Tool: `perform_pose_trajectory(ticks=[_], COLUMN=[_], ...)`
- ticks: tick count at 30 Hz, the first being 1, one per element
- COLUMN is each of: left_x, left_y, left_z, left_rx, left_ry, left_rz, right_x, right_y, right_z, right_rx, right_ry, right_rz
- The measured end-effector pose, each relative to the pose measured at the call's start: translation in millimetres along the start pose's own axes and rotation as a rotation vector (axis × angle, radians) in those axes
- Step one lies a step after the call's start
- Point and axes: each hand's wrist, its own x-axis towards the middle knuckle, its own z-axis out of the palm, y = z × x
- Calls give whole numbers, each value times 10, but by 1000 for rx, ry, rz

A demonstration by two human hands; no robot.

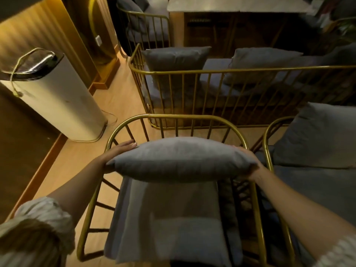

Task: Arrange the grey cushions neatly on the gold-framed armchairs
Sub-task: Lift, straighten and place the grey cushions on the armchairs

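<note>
Grey cushion (181, 158) gripped at both ends: arms outstretched, left hand (117, 153) and right hand (248, 160) clasping it over the armchair (258, 209).

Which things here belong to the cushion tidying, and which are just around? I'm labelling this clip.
Part of the job:
- grey cushion held between left hand and right hand
- near gold-framed armchair
- armchair at right with cushion
- gold-framed sofa with two cushions

Just around:
- white bin
- table
</note>
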Motion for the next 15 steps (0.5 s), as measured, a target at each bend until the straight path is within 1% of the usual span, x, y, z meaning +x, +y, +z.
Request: perform_pose_trajectory(ticks=[2, 4, 5, 6, 7, 9, 10, 11, 13, 14, 15], left_x=[114, 214, 251, 291, 313, 349, 377, 407, 464, 474, 531], left_y=[-33, -5, 34, 83, 148, 299, 371, 447, 567, 616, 645], left_z=[-5, 45, 60, 65, 70, 125, 161, 205, 224, 219, 176], left_rx=[-186, -376, -444, -491, -519, -537, -521, -456, -224, -120, -46], left_ry=[-15, 5, 13, 20, 53, 107, 130, 181, 297, 326, 323], left_rz=[58, 83, 99, 126, 155, 215, 250, 288, 378, 396, 405], right_x=[51, 61, 85, 120, 134, 180, 211, 250, 332, 361, 408], right_y=[55, 90, 52, 14, -63, -244, -337, -425, -575, -631, -680], right_z=[20, 23, 67, 85, 125, 201, 231, 267, 332, 356, 364], right_rx=[341, 650, 762, 808, 838, 816, 777, 729, 515, 370, 231], right_ry=[-24, -41, -53, -34, -56, -50, -19, 12, 138, 199, 245], right_rz=[-49, -47, -72, -112, -159, -222, -232, -238, -269, -295, -318])
